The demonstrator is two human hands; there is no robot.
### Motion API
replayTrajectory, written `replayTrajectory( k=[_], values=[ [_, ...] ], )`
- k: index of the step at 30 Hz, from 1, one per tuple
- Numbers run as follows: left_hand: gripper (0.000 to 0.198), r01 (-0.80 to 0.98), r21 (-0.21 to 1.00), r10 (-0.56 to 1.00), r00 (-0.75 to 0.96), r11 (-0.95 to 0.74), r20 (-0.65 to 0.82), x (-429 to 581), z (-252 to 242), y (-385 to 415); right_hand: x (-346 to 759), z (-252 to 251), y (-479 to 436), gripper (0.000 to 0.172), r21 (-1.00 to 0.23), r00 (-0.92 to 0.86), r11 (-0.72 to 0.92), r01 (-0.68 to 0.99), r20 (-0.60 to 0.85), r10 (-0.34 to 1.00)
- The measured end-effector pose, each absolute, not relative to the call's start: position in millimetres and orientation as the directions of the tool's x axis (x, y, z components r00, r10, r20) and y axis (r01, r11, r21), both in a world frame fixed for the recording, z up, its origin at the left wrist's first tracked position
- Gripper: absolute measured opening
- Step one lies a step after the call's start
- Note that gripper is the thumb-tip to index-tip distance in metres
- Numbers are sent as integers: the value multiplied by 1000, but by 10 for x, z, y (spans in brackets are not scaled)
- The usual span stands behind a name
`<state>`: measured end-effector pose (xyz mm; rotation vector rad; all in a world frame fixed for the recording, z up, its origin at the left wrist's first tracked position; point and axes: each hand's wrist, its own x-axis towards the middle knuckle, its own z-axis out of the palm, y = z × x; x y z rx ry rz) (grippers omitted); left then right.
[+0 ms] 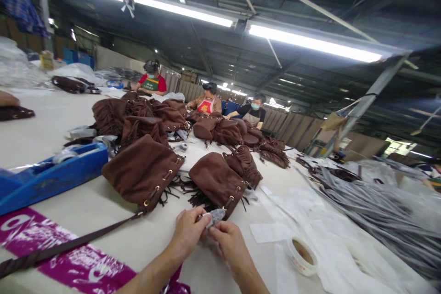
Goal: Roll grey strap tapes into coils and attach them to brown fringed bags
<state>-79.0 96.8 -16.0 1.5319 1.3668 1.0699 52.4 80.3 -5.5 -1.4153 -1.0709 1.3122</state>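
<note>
Low in the middle of the head view, my left hand (189, 228) pinches a small piece of crumpled grey wrapping (217, 216) between thumb and fingers. My right hand (230, 241) is closed on the lower side of the same wrapping. What lies inside the wrapping is hidden. Just beyond my fingers rests a brown drawstring bag (216, 177) with gold eyelets and fringe, its rim touching or very near the wrapping. To its left lies a second brown bag (139, 172), from which a long brown strap (82, 240) runs toward the lower left.
A blue tape dispenser (79, 163) stands at left above a purple printed plastic sheet (82, 262). A tape roll (302, 256) lies on white sheets at right, near grey wrapped straps (365, 211). Behind the piled brown bags (138, 110), several co-workers sit across the table.
</note>
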Motion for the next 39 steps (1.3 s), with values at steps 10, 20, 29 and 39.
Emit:
replayTrajectory(
  k=[10, 20, 29, 39],
  values=[
    [27, 487, 844, 974, 85, -223, 208, -716, -97, 715, 424, -118, 735, 49, -452, -366, -560, -694, -448, 815],
    [11, 311, 931, 976, -40, -191, 214, -693, -134, 798, 509, -345, 851, 72, -451, -570, -659, -602, -334, 750],
    [16, 299, 810, 852, 24, -505, 523, -666, -235, 822, 482, -382, 907, 83, -540, -685, -630, -558, -128, 717],
    [17, 407, 668, 750, 68, -623, 657, -778, -285, 965, 448, -388, 970, 58, -773, -495, -542, -330, -347, 797]
  ],
)
